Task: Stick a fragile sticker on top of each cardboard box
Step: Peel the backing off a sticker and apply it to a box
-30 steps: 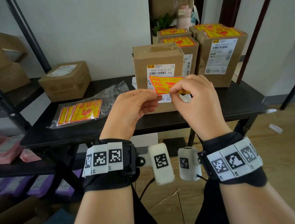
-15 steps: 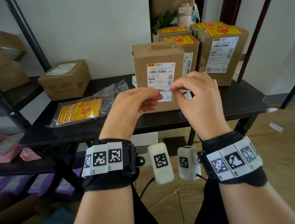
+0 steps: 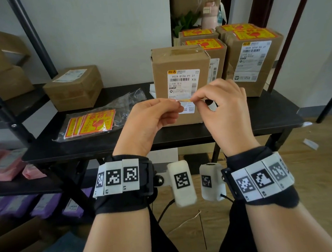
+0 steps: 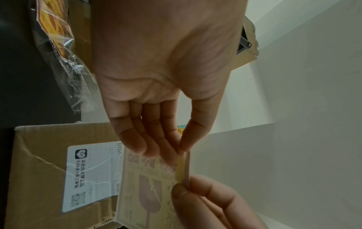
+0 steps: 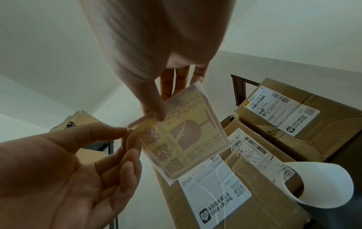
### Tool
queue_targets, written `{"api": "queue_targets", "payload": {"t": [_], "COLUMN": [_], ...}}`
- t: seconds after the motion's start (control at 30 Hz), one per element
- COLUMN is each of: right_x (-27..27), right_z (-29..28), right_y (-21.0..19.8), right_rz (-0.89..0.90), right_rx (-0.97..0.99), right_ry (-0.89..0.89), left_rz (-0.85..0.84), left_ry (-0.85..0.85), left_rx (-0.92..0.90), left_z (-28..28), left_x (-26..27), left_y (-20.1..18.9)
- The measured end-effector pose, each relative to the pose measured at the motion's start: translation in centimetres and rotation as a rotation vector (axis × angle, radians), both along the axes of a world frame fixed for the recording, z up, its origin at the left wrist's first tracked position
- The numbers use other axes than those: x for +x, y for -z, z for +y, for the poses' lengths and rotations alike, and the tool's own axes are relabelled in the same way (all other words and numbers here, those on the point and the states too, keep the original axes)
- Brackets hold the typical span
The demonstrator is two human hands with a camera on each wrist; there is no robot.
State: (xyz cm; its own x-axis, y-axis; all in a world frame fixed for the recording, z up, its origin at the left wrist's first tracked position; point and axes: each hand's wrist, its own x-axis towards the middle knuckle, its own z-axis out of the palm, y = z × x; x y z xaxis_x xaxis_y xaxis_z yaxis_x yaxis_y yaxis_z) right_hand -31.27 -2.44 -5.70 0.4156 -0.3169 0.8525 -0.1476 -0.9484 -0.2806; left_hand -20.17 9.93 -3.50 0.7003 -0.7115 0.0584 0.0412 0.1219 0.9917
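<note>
A yellow-and-red fragile sticker [image 3: 183,100] on its backing is held edge-on in front of the nearest cardboard box [image 3: 179,53], whose taped top is bare. My left hand [image 3: 176,105] pinches one corner between thumb and forefinger. My right hand [image 3: 194,99] pinches the same edge just beside it. In the left wrist view the sticker [image 4: 149,186] shows its pale underside, and a yellow layer is lifted from the backing at the pinched corner. The right wrist view shows the sticker [image 5: 186,136] over the box's shipping label [image 5: 215,193].
A clear bag of more stickers [image 3: 93,123] lies on the black table [image 3: 259,114]. Three boxes with stickers on top [image 3: 253,33] stand at the back right, a small flat box [image 3: 74,87] at the left. A curl of white backing paper [image 5: 323,186] lies beside the box.
The sticker has tipped from facing me to lying flat and edge-on. Both hands stay pinched on it in about the same place.
</note>
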Motion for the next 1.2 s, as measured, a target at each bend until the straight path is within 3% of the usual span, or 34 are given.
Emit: {"api": "queue_targets", "payload": {"t": [0.47,0.67,0.9,1.2], "right_x": [0.4,0.5,0.3,1.2], "right_z": [-0.1,0.2,0.6,0.7], "right_y": [0.0,0.2,-0.6,-1.0], "right_rz": [-0.005,0.092,0.203,0.346], "right_rx": [-0.005,0.064,0.325,0.417], "right_ry": [0.008,-0.04,-0.25,-0.286], "left_rz": [0.023,-0.095,-0.367,-0.458], "left_ry": [-0.039,-0.08,-0.086,-0.036], "left_rx": [-0.002,0.032,0.201,0.276], "left_z": [-0.4,-0.4,-0.4,0.1], "left_x": [0.2,0.1,0.7,1.8], "left_y": [0.0,0.2,0.9,1.5]}}
